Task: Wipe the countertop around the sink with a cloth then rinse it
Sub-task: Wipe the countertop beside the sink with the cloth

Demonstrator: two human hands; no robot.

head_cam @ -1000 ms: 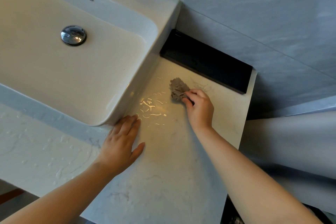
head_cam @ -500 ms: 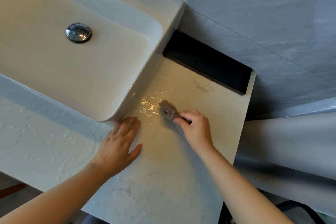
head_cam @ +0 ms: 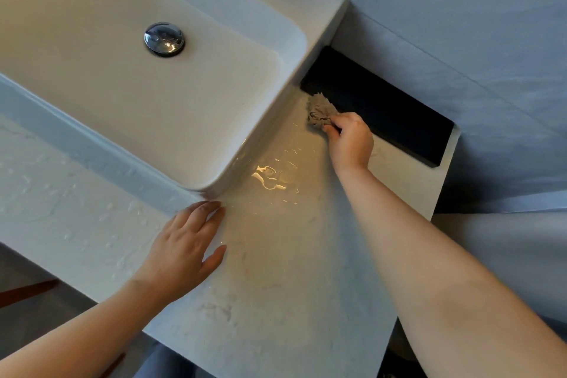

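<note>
Head view over a bathroom countertop [head_cam: 291,301] with a white sink [head_cam: 276,138] set on it. Right hand [head_cam: 349,139] pinches a crumpled grey cloth [head_cam: 319,110] in curled fingers, pressing it onto the countertop near the back edge, just beside the sink's right wall and touching a black tray [head_cam: 392,113] along the wall. Left hand [head_cam: 184,245] lies flat with fingers straight, near the sink's front right corner. Water puddles [head_cam: 270,178] glisten between the hands.
</note>
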